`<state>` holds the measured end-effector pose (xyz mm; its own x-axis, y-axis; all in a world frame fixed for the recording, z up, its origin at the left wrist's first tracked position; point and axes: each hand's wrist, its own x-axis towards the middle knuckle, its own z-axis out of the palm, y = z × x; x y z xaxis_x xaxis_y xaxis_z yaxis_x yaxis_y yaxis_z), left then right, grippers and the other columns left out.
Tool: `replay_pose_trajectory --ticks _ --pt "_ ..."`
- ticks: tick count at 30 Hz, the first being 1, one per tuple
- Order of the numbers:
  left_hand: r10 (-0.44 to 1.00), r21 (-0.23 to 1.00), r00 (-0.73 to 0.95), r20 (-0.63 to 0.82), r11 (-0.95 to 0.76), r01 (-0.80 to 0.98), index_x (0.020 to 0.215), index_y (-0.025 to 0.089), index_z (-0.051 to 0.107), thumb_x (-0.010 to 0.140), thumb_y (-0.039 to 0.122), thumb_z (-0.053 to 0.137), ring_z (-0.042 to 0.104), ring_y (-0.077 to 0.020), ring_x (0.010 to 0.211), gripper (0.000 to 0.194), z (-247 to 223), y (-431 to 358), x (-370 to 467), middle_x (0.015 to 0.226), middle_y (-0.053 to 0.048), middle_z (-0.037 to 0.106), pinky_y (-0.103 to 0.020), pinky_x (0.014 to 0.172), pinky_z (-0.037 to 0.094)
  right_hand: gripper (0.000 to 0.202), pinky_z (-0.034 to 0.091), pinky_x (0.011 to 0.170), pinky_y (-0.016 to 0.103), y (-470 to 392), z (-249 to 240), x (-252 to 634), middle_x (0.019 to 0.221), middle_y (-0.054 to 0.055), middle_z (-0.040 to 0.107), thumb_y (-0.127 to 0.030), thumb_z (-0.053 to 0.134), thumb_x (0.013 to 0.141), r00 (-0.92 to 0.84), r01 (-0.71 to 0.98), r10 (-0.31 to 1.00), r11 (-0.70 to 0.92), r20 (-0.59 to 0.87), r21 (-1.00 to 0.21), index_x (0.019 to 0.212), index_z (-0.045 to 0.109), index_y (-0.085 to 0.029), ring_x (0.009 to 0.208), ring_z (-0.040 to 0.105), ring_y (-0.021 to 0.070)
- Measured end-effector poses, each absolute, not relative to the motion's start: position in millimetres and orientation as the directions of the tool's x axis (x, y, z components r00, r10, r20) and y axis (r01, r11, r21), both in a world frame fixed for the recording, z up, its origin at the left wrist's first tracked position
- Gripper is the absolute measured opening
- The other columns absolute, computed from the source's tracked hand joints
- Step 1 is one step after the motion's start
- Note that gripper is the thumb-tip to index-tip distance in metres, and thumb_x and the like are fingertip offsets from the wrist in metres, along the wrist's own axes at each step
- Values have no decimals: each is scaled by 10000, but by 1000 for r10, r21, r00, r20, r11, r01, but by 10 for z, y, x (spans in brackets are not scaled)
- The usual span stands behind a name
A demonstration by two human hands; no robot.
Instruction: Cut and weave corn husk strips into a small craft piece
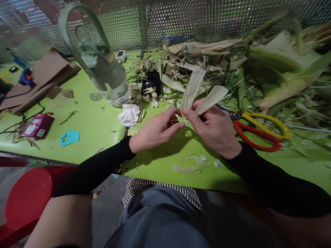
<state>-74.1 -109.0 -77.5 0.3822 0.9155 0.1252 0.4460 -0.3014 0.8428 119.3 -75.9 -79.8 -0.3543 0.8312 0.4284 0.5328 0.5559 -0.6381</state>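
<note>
Between the thumb and fingers of my right hand (214, 127) is a pale corn husk (192, 88), its strips fanning upward in two directions. My left hand (160, 128) is beside it, fingers curled and closed at the husk's gathered lower end; the fingertips are partly hidden. Just right of my right hand lie scissors (263, 132) with one red and one yellow handle, their blades partly covered by that hand. Loose husk scraps (187, 169) lie on the green table (155, 165) below my hands.
A bottle (111, 77) with a green lid and loop handle stands left of centre, near crumpled tissue (129, 116). Husks and leaves (279, 69) pile up at the back right against a perforated screen (165, 24). Cardboard (43, 75), a purple box (38, 126) and a red stool (28, 194) are left.
</note>
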Motion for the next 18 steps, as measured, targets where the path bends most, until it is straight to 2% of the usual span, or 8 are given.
replay_pose_trajectory --ticks 4,8,11,14,18 --pt "903 945 420 97 -216 245 1125 153 579 985 432 606 672 -141 838 314 -813 -1074 -737 972 -66 724 -292 797 542 243 507 613 396 -784 -842 1186 795 62 734 -484 598 989 -323 535 811 582 488 -613 904 693 -277 665 656 240" --pt "884 1000 468 3 -13 18 1113 141 636 960 385 663 699 -124 858 289 -837 -1060 -724 981 -60 729 -269 798 566 192 545 684 422 -806 -818 1173 918 87 768 -446 630 971 -291 514 811 580 507 -632 896 689 -280 817 706 274" --pt "865 992 493 -91 123 -32 1078 139 678 944 344 699 707 -110 823 246 -834 -1068 -707 974 -57 749 -256 776 576 169 536 641 393 -821 -782 1154 894 66 758 -429 642 961 -304 474 827 561 472 -679 886 663 -279 749 681 237" --pt "861 994 501 -80 109 -30 1047 129 706 930 342 728 721 -121 844 245 -835 -1085 -689 956 -58 762 -269 802 589 151 514 603 361 -827 -774 1145 827 35 721 -403 637 959 -296 424 838 545 458 -723 888 641 -271 677 645 200" --pt "878 1000 478 -12 3 21 1069 118 731 950 356 708 730 -136 874 267 -871 -1105 -671 982 -71 775 -298 848 604 185 517 627 361 -826 -807 1162 776 22 663 -436 626 970 -272 446 857 515 437 -732 902 640 -264 697 637 206"
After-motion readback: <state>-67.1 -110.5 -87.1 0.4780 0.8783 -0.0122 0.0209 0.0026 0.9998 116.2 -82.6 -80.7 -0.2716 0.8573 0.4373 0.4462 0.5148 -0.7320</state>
